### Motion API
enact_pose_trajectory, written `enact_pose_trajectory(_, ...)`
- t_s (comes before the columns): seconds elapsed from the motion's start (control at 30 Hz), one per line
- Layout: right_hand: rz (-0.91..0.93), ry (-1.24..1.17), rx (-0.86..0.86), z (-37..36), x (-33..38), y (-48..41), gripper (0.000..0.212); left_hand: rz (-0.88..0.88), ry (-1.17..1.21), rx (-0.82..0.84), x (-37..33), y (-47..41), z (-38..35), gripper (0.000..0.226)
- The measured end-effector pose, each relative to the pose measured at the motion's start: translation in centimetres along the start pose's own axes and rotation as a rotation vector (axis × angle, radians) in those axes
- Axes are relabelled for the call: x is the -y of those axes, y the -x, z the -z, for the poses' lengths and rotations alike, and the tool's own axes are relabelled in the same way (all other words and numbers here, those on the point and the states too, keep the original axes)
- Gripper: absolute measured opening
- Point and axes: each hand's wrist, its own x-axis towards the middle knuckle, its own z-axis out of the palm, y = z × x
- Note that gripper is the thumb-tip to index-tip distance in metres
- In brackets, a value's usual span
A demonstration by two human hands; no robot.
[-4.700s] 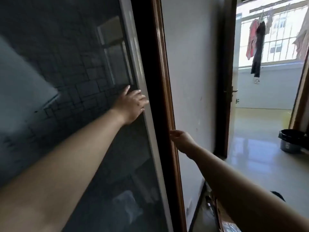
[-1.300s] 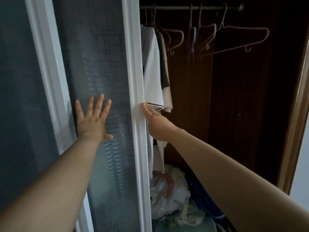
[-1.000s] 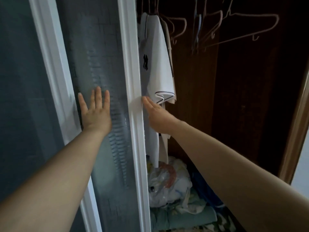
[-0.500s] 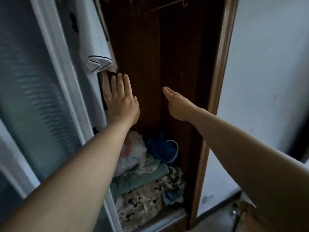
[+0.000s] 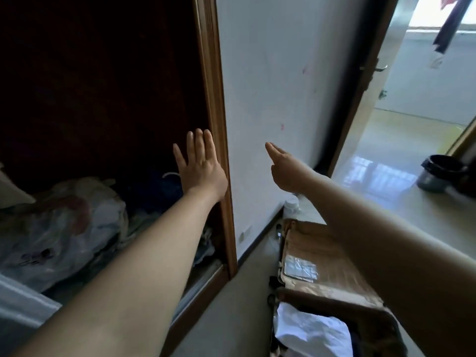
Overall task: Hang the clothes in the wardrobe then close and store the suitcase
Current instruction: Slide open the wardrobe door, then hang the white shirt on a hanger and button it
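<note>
The wardrobe (image 5: 213, 104) stands open on the left, its brown frame edge upright and its inside dark. My left hand (image 5: 199, 166) is stretched out flat in front of that frame edge, fingers together, holding nothing. My right hand (image 5: 283, 167) reaches forward in front of the white wall, fingers straight, empty. An open brown suitcase (image 5: 327, 276) lies on the floor at the lower right, partly hidden by my right arm. White clothes (image 5: 311, 333) lie in its near half.
Plastic bags and folded fabric (image 5: 59, 228) are piled on the wardrobe floor. A white door edge (image 5: 23, 300) shows at the lower left. Beyond an open doorway (image 5: 365, 81) on the right lies a shiny floor with a dark bin (image 5: 439, 172).
The sliding door has gone left, leaving the wardrobe open. Both hands have come off it and swung right. My view has turned right and down, bringing the suitcase and doorway into sight.
</note>
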Motion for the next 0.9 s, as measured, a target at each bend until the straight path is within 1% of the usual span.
enact_pose_trajectory(0.2,-0.254,-0.03,0.078,-5.9,-9.0,2.8,0.067,-0.15,0.005,0.288,-7.0,0.4,-9.8,0.075)
enact_pose_trajectory(0.3,-0.366,-0.043,0.139,-9.0,-12.0,5.2,0.067,-0.195,0.038,0.418,-9.3,1.5,-14.5,0.078)
enact_pose_trajectory(0.43,-0.541,-0.053,0.199,-14.9,-16.3,8.6,0.067,-0.259,0.105,0.612,-12.2,3.7,-21.4,0.073)
enact_pose_trajectory(0.5,-0.65,-0.073,0.236,-17.9,-18.6,10.3,0.065,-0.324,0.138,0.686,-13.4,4.7,-25.0,0.067)
enact_pose_trajectory(0.57,-0.731,-0.093,0.278,-20.8,-20.7,12.0,0.061,-0.384,0.174,0.763,-14.6,5.9,-28.4,0.052)
enact_pose_trajectory(0.6,-0.76,-0.101,0.298,-22.4,-21.8,12.9,0.059,-0.388,0.196,0.809,-15.2,6.6,-30.0,0.046)
enact_pose_trajectory(0.7,-0.833,-0.118,0.336,-28.2,-25.7,15.8,0.055,-0.373,0.276,0.93,-17.5,9.5,-35.9,0.036)
enact_pose_trajectory(0.9,-0.943,-0.151,0.453,-39.6,-32.5,22.7,0.053,-0.406,0.341,1.069,-21.8,16.8,-48.1,0.021)
